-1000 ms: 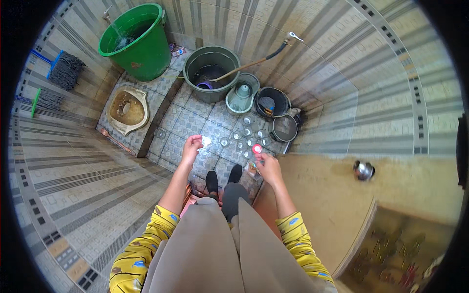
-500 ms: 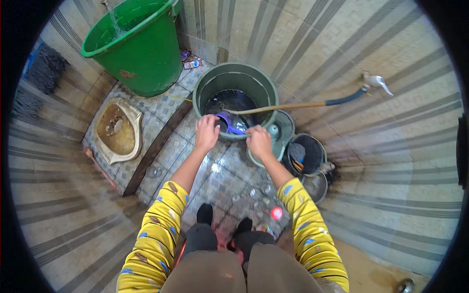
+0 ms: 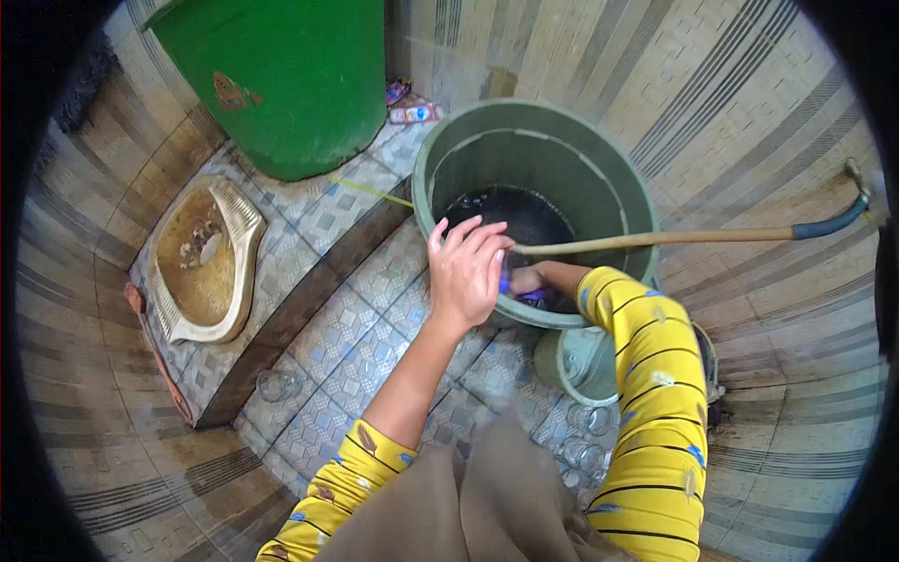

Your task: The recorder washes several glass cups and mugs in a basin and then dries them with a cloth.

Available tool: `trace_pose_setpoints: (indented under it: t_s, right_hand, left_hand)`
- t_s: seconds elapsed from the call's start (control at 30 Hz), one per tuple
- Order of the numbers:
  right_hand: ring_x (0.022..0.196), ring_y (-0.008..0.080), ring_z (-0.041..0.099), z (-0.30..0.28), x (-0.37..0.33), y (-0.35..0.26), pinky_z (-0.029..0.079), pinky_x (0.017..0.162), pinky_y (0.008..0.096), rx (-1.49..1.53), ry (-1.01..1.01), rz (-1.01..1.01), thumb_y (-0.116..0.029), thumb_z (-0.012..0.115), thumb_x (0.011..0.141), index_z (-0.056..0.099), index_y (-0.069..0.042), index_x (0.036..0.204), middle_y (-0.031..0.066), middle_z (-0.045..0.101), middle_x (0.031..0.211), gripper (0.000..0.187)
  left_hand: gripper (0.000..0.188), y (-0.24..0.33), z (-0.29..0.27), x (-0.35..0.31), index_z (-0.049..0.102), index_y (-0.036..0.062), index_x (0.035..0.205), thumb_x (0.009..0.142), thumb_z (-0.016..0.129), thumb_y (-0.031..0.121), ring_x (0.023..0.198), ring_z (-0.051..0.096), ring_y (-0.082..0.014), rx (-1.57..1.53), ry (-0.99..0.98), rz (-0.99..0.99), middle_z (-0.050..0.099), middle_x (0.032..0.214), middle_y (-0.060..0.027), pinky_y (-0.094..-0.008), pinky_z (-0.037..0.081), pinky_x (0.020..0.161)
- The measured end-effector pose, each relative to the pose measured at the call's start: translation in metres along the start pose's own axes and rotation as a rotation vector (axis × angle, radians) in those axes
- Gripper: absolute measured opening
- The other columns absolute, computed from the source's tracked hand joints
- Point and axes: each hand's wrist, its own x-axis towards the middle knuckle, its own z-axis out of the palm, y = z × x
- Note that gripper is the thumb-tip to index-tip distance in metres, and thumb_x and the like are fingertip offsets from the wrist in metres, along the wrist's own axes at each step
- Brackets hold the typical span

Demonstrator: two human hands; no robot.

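Observation:
Dark water lies in a large grey-green round tub on the tiled floor. My left hand is held at the tub's near left rim, its fingers stretched and apart, nothing held. My right hand reaches down inside the near wall, its fingers curled at a purple plastic item. Most of that item is hidden behind my hands and the rim, so its kind is unclear. A tan hose crosses the right rim, its end hanging over the water beside my hands.
A tall green bucket stands at the back left, near a squat toilet on a raised step. A smaller green pail sits right of the tub's near side. Several clear glasses are on the floor near my legs.
My view has moved closer to the tub. My left hand has come off the purple item and spread its fingers, while my right hand has gone deeper inside the tub.

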Motion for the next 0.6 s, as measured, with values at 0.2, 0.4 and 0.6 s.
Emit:
trace_pose_setpoints:
  t_s: [0.2,0.4,0.6]
  right_hand:
    - [0.051,0.0205,0.057,-0.071,-0.048,-0.067,0.044,0.040,0.0352,0.250,-0.229,0.331,-0.013,0.054,0.067,0.064,-0.006,0.078,0.0112,0.060,0.069,0.016]
    - [0.042,0.0191,0.052,-0.076,-0.136,-0.094,0.042,0.042,0.0316,0.693,0.500,0.464,-0.024,0.063,0.062,0.059,-0.004,0.052,0.0072,0.056,0.052,0.023]
    - [0.055,0.0190,0.057,-0.059,-0.198,-0.110,0.044,0.058,0.0300,0.863,0.910,0.443,-0.028,0.062,0.061,0.062,-0.007,0.052,0.0085,0.058,0.054,0.023]
  left_hand:
    - [0.019,-0.010,-0.009,-0.010,0.060,0.0136,0.085,0.077,0.043,0.017,0.103,0.045,-0.0241,0.045,0.010,-0.016,0.056,0.099,-0.0019,-0.0457,0.024,0.092]
    - [0.046,-0.018,0.014,-0.066,0.040,0.0096,0.117,0.075,0.055,0.025,0.122,0.014,-0.0366,-0.064,0.477,-0.117,0.017,0.131,-0.0200,-0.0491,0.011,0.098]
    - [0.052,-0.002,0.031,-0.291,0.038,0.0023,0.115,0.066,0.056,0.007,0.111,0.034,-0.0374,-0.358,-0.791,-0.174,0.039,0.115,-0.0218,-0.0429,0.027,0.093]
